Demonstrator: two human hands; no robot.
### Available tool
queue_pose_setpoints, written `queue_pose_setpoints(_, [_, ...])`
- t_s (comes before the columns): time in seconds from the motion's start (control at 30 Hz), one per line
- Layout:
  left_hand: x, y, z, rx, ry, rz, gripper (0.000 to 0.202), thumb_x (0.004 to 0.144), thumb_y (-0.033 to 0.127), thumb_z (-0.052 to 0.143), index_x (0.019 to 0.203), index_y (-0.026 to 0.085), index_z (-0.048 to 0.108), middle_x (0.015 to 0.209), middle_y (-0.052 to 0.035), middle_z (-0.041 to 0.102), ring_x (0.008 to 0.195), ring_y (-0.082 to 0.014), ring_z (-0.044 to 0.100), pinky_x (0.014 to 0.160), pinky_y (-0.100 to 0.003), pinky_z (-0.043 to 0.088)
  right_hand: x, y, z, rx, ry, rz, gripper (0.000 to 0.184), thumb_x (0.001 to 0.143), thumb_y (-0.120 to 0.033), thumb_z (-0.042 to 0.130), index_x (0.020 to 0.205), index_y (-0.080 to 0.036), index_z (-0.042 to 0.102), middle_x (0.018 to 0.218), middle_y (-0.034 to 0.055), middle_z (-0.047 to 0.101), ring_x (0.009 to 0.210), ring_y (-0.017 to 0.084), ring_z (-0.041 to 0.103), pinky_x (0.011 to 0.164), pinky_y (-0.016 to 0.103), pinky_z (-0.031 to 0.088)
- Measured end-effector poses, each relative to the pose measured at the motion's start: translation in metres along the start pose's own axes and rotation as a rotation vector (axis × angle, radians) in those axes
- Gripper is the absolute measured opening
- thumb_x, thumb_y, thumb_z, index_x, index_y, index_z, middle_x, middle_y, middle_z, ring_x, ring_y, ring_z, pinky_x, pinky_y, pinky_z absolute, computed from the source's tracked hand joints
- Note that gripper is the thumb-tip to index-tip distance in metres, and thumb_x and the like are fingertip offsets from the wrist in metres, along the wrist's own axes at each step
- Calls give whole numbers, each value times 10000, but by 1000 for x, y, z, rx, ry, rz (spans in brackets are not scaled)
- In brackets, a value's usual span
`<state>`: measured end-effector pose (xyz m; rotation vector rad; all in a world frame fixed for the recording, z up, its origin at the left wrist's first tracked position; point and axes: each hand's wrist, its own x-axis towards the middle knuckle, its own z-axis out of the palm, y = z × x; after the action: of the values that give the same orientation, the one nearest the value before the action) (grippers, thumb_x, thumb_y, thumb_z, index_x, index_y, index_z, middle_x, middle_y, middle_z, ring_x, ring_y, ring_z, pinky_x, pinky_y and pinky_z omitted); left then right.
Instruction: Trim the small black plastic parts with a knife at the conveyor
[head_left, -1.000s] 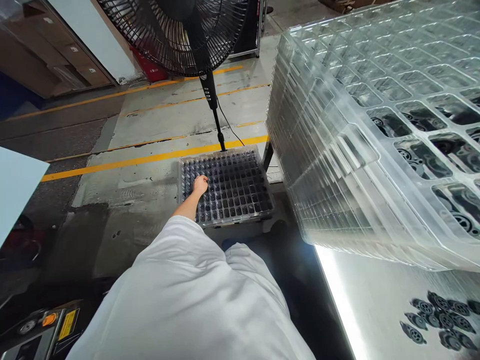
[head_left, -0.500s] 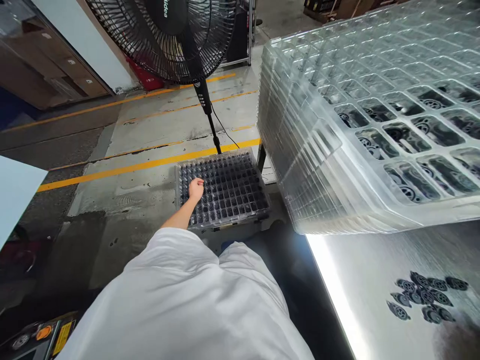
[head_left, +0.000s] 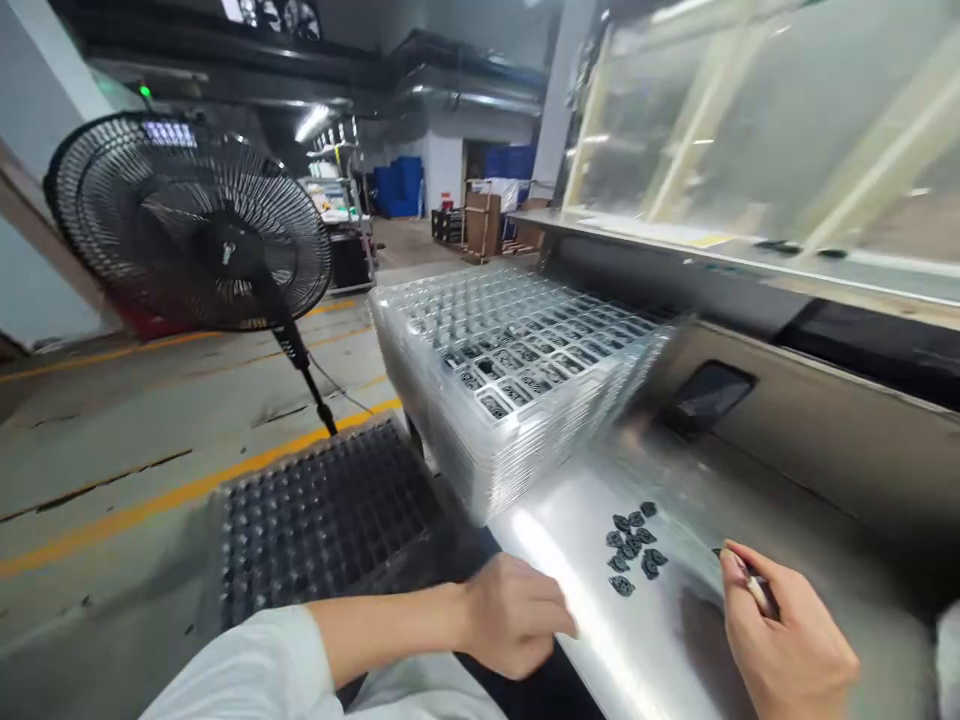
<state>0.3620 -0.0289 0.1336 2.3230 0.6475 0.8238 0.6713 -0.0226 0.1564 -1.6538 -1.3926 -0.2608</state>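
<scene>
My left hand (head_left: 517,615) is over the near edge of the metal table (head_left: 540,510), its fingers curled inward and blurred. Whether it holds anything is hidden. My right hand (head_left: 787,640) is above the table on the right, thumb and forefinger closed on a small, slim thing with a dark tip, too blurred to name. Between the hands, and beyond them, several small black wheel-like parts (head_left: 630,545) lie in a loose group on the metal.
A tall stack of clear plastic trays (head_left: 487,450) stands at the table's far end, dark parts in some top pockets. Lower left is another pocketed tray (head_left: 322,510) filled with black pieces. Behind it stands a black fan (head_left: 225,250). A clear-panelled frame (head_left: 720,120) rises at the right.
My view has lifted and swung right. My left hand has come away from the low tray to the table edge. My right hand is now in sight.
</scene>
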Motion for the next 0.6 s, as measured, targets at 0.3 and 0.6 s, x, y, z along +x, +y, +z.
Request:
queue_pose_setpoints(0.3, [210,28,65,-323,140,-194,349,935,421,529,1167,231,707,1032,-53,733,839,-192,649,894,-342,515,5,18,-15,146,127,450,585,753,-720,601,996,-213,764,940,89,761,819,277,703,727,344,547])
queue_pose_setpoints(0.6, [221,4,106,-548,-5,-229,293,909,458,564,957,225,734,870,-36,722,791,-183,616,751,-293,492,5,31,-6,130,52,451,510,638,-690,659,866,-253,790,748,35,751,659,254,703,571,286,568])
